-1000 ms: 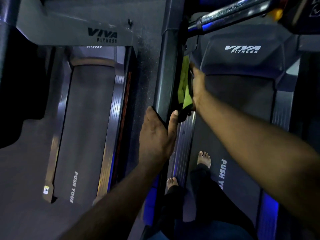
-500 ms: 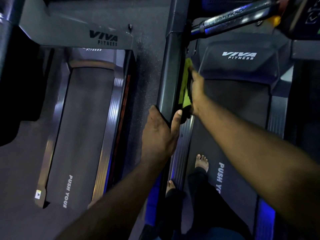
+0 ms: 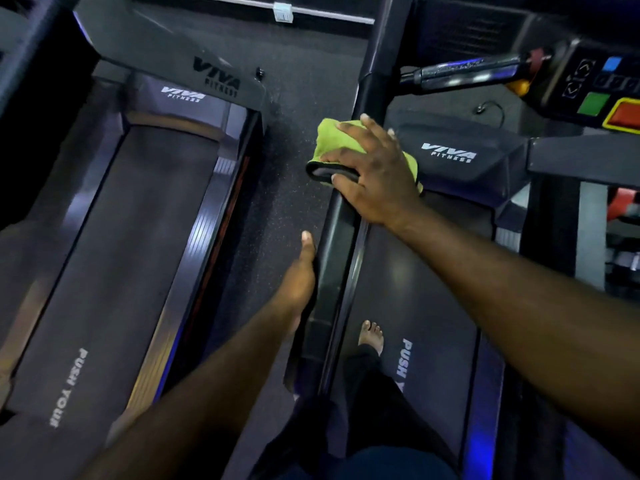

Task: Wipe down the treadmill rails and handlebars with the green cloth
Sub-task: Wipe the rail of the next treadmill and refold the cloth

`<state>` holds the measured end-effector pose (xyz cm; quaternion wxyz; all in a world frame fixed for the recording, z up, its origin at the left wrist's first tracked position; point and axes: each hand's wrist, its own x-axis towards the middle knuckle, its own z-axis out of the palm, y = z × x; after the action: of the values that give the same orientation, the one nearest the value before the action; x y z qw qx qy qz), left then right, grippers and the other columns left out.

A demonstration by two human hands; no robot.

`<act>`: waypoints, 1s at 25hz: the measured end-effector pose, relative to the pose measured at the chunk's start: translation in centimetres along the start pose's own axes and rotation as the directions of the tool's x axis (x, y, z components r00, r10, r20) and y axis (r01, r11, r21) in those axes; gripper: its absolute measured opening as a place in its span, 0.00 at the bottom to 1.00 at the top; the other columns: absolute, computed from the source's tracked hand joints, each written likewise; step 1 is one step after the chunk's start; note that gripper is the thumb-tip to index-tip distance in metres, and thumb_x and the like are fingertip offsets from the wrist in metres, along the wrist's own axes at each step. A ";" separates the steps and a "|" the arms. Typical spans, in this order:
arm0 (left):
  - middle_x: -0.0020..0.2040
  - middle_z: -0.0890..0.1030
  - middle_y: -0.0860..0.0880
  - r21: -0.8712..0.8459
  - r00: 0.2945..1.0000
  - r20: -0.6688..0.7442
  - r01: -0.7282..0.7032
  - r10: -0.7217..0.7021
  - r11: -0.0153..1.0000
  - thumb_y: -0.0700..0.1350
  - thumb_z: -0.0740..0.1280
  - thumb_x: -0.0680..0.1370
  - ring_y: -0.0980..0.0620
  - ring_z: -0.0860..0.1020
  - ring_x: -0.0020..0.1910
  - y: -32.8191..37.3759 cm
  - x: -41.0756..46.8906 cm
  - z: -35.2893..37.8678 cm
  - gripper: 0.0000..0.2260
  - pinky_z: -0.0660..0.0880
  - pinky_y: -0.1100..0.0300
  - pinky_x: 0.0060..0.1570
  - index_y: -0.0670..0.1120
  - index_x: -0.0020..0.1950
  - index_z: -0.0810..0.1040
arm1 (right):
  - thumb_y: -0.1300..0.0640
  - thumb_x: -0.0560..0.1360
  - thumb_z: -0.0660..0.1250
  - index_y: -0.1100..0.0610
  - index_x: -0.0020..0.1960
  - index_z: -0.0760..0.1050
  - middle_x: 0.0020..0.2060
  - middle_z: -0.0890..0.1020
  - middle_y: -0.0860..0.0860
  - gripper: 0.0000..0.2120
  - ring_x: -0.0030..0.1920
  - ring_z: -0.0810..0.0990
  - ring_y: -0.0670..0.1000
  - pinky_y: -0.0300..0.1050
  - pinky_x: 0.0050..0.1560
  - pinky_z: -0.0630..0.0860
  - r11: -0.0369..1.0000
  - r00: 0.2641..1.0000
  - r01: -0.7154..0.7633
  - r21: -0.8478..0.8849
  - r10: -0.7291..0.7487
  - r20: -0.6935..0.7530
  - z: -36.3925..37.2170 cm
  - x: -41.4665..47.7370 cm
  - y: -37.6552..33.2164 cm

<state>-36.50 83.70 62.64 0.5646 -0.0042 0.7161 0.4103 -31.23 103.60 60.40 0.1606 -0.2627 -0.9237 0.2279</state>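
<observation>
Head: green cloth (image 3: 333,142) under right hand (image 3: 375,176).

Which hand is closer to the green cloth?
Right. The right hand lies on top of the green cloth, pressing it onto the rail. The left hand is further back along that same rail, nearer the person's body, and is not touching the cloth.

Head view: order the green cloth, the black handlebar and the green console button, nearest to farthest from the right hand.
1. green cloth, pressed under the right hand on the rail.
2. black handlebar, up and to the right.
3. green console button, far right, past the handlebar's end.
</observation>
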 end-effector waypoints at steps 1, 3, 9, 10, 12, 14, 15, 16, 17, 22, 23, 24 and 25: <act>0.44 0.88 0.50 0.006 0.999 0.026 0.047 -0.047 0.999 0.69 0.47 0.83 0.55 0.86 0.42 -1.7 -1.3 -0.8 0.32 0.80 0.59 0.40 0.50 0.57 0.84 | 0.44 0.74 0.64 0.42 0.59 0.85 0.75 0.75 0.48 0.18 0.79 0.66 0.59 0.67 0.78 0.59 0.999 1.000 -0.025 -0.031 0.024 -0.006 0.1 0.0 -0.9; 0.43 0.89 0.49 -0.001 0.994 0.055 0.095 -0.095 0.995 0.70 0.47 0.83 0.53 0.87 0.41 -4.6 -3.2 -2.1 0.33 0.81 0.59 0.38 0.49 0.57 0.84 | 0.45 0.73 0.64 0.43 0.52 0.87 0.71 0.79 0.46 0.14 0.75 0.71 0.57 0.65 0.76 0.63 0.995 0.998 -0.052 -0.086 0.050 -0.033 0.9 -1.8 -3.4; 0.53 0.88 0.42 -0.113 0.995 0.019 0.101 -0.099 0.988 0.72 0.50 0.81 0.44 0.87 0.52 -10.5 -5.0 -4.3 0.38 0.84 0.48 0.53 0.43 0.62 0.82 | 0.47 0.72 0.63 0.43 0.49 0.86 0.69 0.80 0.45 0.14 0.74 0.72 0.55 0.64 0.73 0.65 0.998 0.997 -0.058 -0.032 0.056 -0.052 3.0 -12.1 -10.5; 0.51 0.87 0.40 -0.149 0.994 0.022 0.109 -0.107 0.983 0.71 0.50 0.82 0.43 0.87 0.49 -11.1 -5.5 -4.9 0.38 0.84 0.48 0.47 0.41 0.61 0.81 | 0.47 0.72 0.62 0.43 0.49 0.86 0.69 0.80 0.45 0.14 0.74 0.71 0.55 0.64 0.74 0.64 0.997 0.996 -0.071 -0.024 0.070 -0.054 3.3 -13.5 -11.5; 0.48 0.86 0.38 -0.183 0.996 0.031 0.088 -0.083 0.979 0.72 0.49 0.81 0.42 0.86 0.42 -12.0 -6.4 -6.4 0.39 0.83 0.50 0.37 0.38 0.62 0.78 | 0.48 0.72 0.63 0.43 0.50 0.86 0.70 0.78 0.44 0.14 0.76 0.70 0.54 0.63 0.75 0.63 0.995 0.993 -0.104 -0.004 0.103 -0.056 3.9 -16.1 -13.3; 0.41 0.85 0.39 -0.163 0.999 0.013 0.042 -0.041 0.986 0.73 0.48 0.81 0.43 0.84 0.35 -12.6 -6.7 -8.1 0.40 0.82 0.51 0.34 0.38 0.63 0.77 | 0.48 0.71 0.66 0.43 0.51 0.85 0.71 0.78 0.44 0.12 0.76 0.69 0.55 0.63 0.74 0.65 0.993 0.991 -0.111 0.027 0.112 -0.078 4.5 -18.3 -14.5; 0.39 0.84 0.39 -0.140 1.000 -0.006 0.012 -0.013 0.990 0.73 0.47 0.81 0.44 0.83 0.33 -12.5 -7.1 -8.7 0.41 0.81 0.52 0.33 0.38 0.62 0.77 | 0.49 0.70 0.67 0.43 0.51 0.85 0.71 0.78 0.45 0.12 0.77 0.69 0.55 0.62 0.74 0.65 0.993 0.989 -0.108 0.044 0.112 -0.095 4.8 -19.4 -15.1; 0.39 0.83 0.39 -0.110 0.999 -0.026 -0.024 0.021 0.994 0.74 0.46 0.81 0.45 0.82 0.32 -12.3 -7.3 -9.2 0.41 0.79 0.53 0.33 0.38 0.61 0.78 | 0.50 0.70 0.67 0.44 0.51 0.85 0.71 0.77 0.45 0.13 0.77 0.68 0.56 0.62 0.74 0.66 0.992 0.988 -0.110 0.066 0.116 -0.106 5.1 -20.5 -15.8; 0.41 0.83 0.38 -0.070 0.997 -0.051 -0.062 0.058 0.996 0.74 0.46 0.81 0.46 0.81 0.34 -12.1 -7.4 -9.4 0.42 0.77 0.54 0.33 0.38 0.61 0.79 | 0.51 0.70 0.68 0.44 0.52 0.85 0.72 0.77 0.46 0.13 0.77 0.68 0.57 0.61 0.75 0.65 0.989 0.986 -0.114 0.090 0.124 -0.112 5.3 -21.5 -16.4; 0.51 0.84 0.42 0.039 0.964 -0.147 -0.217 0.220 0.975 0.73 0.47 0.82 0.45 0.81 0.48 -9.7 -7.2 -8.9 0.41 0.76 0.53 0.46 0.39 0.59 0.80 | 0.55 0.70 0.69 0.47 0.54 0.86 0.73 0.75 0.46 0.14 0.78 0.66 0.55 0.49 0.80 0.59 0.968 0.986 -0.125 0.217 0.146 -0.083 5.6 -26.0 -18.6; 0.55 0.85 0.42 0.064 0.962 -0.136 -0.231 0.238 0.971 0.73 0.47 0.81 0.45 0.82 0.53 -9.0 -7.4 -8.5 0.40 0.78 0.51 0.52 0.40 0.60 0.80 | 0.57 0.69 0.71 0.48 0.53 0.86 0.73 0.75 0.47 0.14 0.78 0.67 0.55 0.48 0.80 0.60 0.966 0.990 -0.112 0.235 0.130 -0.061 5.4 -26.5 -18.5; 0.58 0.84 0.42 0.094 0.958 -0.125 -0.248 0.258 0.964 0.73 0.48 0.81 0.45 0.82 0.57 -8.3 -7.6 -8.0 0.39 0.78 0.47 0.59 0.41 0.62 0.80 | 0.58 0.69 0.72 0.48 0.52 0.86 0.72 0.76 0.47 0.14 0.77 0.68 0.54 0.48 0.79 0.61 0.963 0.993 -0.095 0.253 0.108 -0.038 5.1 -26.9 -18.2; 0.61 0.83 0.42 0.115 0.955 -0.111 -0.264 0.277 0.958 0.73 0.49 0.81 0.45 0.81 0.60 -7.7 -7.9 -7.4 0.38 0.76 0.44 0.65 0.42 0.64 0.80 | 0.59 0.68 0.72 0.48 0.51 0.86 0.72 0.77 0.47 0.14 0.76 0.69 0.53 0.47 0.78 0.63 0.956 0.996 -0.083 0.282 0.089 -0.008 4.6 -27.1 -17.7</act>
<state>-35.96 70.60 64.80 0.4563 0.0960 0.7636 0.4466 -18.42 73.51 60.66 0.1959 -0.2795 -0.8680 0.3607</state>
